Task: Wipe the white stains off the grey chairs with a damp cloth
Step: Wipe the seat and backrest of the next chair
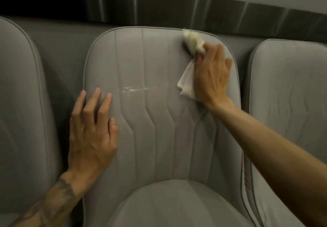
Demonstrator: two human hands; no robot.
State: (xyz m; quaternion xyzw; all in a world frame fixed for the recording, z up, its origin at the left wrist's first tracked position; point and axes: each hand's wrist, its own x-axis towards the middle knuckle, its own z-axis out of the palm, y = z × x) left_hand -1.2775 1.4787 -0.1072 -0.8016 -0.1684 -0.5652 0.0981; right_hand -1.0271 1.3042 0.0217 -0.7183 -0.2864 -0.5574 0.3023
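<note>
A grey padded chair [159,120] with stitched seams fills the middle of the head view. A white streaky stain [134,89] runs across its backrest at mid height. My right hand [212,74] presses a white cloth [191,49] against the upper right of the backrest, near the top edge; part of the cloth hangs below the fingers. My left hand [92,131] lies flat on the left side of the backrest, fingers spread, holding nothing.
Another grey chair [19,102] stands at the left and a third [290,102] at the right, each close beside the middle one. The middle chair's seat cushion [177,207] is at the bottom. Behind the chairs runs a dark skirting strip [177,5] below a pale wall.
</note>
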